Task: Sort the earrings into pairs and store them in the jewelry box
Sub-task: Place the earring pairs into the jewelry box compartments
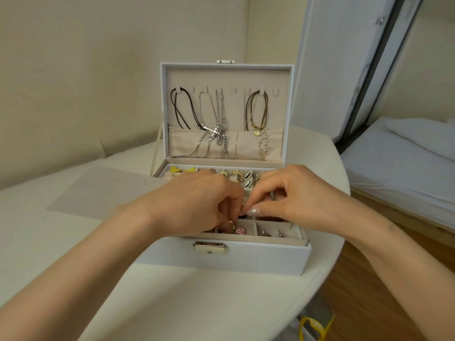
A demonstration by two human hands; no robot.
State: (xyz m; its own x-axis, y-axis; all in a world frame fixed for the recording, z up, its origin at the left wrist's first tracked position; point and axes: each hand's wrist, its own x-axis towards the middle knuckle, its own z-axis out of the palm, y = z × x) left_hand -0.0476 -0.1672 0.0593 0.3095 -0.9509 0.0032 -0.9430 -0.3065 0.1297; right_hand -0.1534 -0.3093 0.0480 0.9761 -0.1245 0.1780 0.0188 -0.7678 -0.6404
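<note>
A white jewelry box [246, 257] stands open on the table, its lid upright with several necklaces [218, 129] hanging inside. Both hands are over the beige tray. My left hand [197, 203] has its fingers curled down into a front compartment and pinches a gold earring with a pink sparkly ball [238, 230]. My right hand [293, 195] meets it from the right, thumb and forefinger pinched at the same spot; what it pinches is hidden. Several earrings [248, 178] sit in the back row, yellow ones [183, 170] at the far left. Silver earrings [270, 233] lie in the front right compartment.
A grey cloth mat [98, 190] lies on the round white table [172, 303] left of the box. A bed with white sheets [406, 163] is at the right, over a wood floor. A bag with a yellow handle [312, 326] sits below the table edge.
</note>
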